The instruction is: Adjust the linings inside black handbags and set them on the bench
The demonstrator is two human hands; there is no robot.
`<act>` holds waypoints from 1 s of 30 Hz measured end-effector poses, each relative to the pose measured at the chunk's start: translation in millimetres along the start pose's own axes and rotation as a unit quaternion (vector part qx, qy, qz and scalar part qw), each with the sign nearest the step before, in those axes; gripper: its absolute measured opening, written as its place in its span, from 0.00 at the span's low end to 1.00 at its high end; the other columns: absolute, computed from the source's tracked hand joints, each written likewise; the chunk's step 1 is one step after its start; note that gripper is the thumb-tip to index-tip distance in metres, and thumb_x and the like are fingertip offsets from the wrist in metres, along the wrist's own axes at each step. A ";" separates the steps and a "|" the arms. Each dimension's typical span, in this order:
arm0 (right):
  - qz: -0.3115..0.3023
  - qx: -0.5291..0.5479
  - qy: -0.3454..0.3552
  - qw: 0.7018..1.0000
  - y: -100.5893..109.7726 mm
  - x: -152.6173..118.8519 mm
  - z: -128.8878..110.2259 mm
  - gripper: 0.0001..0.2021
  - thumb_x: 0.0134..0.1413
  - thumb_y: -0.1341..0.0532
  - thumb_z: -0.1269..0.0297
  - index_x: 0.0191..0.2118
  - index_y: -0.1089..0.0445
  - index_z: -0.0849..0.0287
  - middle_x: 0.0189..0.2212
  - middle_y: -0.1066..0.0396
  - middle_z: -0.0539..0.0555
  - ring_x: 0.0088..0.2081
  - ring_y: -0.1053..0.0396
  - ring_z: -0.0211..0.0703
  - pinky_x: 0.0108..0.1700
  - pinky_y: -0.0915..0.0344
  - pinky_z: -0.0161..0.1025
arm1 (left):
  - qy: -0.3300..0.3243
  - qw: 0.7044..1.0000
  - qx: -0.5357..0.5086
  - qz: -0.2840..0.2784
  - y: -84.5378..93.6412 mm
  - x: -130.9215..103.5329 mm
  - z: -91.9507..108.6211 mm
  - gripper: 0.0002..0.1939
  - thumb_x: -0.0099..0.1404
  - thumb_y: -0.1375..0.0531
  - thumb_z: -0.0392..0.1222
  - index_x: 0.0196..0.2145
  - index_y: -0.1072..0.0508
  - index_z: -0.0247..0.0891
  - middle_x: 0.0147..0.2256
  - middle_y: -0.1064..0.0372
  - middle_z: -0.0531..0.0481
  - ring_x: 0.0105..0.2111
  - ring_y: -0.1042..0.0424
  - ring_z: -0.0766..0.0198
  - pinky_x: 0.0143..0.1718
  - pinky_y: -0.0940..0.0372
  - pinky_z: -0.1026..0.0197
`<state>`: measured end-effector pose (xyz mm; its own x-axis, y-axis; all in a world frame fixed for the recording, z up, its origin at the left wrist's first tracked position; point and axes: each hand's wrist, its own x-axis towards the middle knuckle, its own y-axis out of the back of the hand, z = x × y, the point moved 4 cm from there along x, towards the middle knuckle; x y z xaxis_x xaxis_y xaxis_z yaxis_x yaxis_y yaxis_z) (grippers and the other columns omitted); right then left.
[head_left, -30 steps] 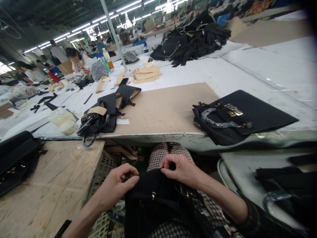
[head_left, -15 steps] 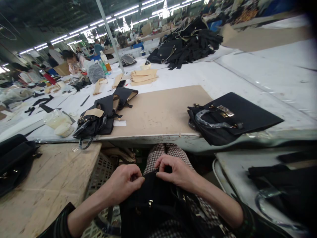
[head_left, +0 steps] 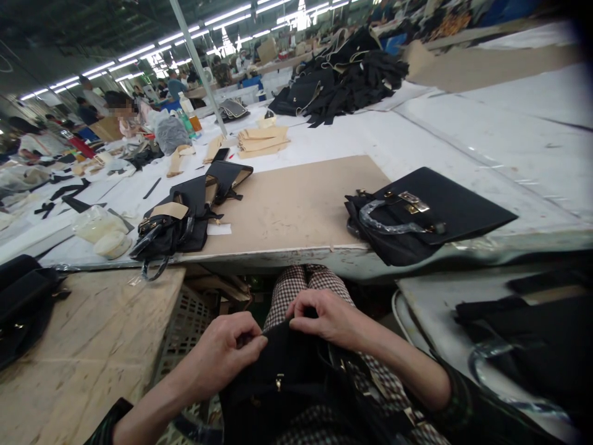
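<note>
A black bag (head_left: 296,361) with a small gold clasp lies across my lap, over checkered cloth. My left hand (head_left: 231,349) pinches its upper edge at the left, thumb and forefinger pressed together. On the same edge, a little to the right, my right hand (head_left: 319,315) is closed in a pinch with its fingers curled. Up on the table, a finished-looking black handbag (head_left: 445,210) with a wrapped handle and gold lock lies at the right of a brown board (head_left: 296,204). Several black bags (head_left: 185,216) overlap at the board's left end.
The white table's front edge (head_left: 278,254) runs just beyond my knees. A wooden surface (head_left: 92,334) is at the left, a grey one (head_left: 430,309) with black bags at the right. Farther back are a black pile (head_left: 352,80), a metal pole (head_left: 199,68) and several people.
The whole view has shifted slightly, with the table items appearing a little farther left and higher. Both hands keep their pinch on the bag's edge, with hardly any movement.
</note>
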<state>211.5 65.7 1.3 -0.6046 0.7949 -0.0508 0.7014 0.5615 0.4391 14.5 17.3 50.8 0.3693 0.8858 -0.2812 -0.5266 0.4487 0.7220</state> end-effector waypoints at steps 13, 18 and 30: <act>0.047 -0.016 -0.005 0.999 2.2 -4.9 -4.8 0.05 0.50 0.35 0.69 0.30 0.33 0.57 0.27 0.28 0.46 0.30 0.33 0.39 0.33 0.41 0.34 | 0.016 0.996 0.027 -0.084 6.0 9.0 0.8 0.14 0.68 0.42 0.52 0.35 0.24 0.40 0.28 0.30 0.55 0.28 0.33 0.66 0.28 0.46 0.66; 0.071 0.046 0.012 0.996 -3.1 -2.8 -6.7 0.11 0.46 0.34 0.73 0.31 0.38 0.56 0.27 0.30 0.44 0.31 0.33 0.38 0.34 0.41 0.34 | -0.055 0.986 0.090 -0.128 -2.2 38.0 17.8 0.17 0.66 0.41 0.58 0.42 0.23 0.45 0.30 0.26 0.54 0.29 0.29 0.62 0.28 0.44 0.66; 0.154 -0.079 -0.044 0.984 15.4 -81.1 -21.3 0.28 0.63 0.44 0.51 0.65 0.45 0.54 0.63 0.40 0.60 0.64 0.42 0.55 0.64 0.43 0.56 | -0.075 0.945 0.303 -0.092 -28.3 48.6 25.2 0.20 0.71 0.50 0.53 0.34 0.24 0.39 0.31 0.24 0.41 0.34 0.24 0.50 0.34 0.37 0.57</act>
<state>263.3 4.9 31.3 -0.3315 0.9429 0.0319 0.7753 0.2529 0.5787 66.7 44.6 32.6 0.5409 0.7521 -0.3765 0.0761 0.4021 0.9124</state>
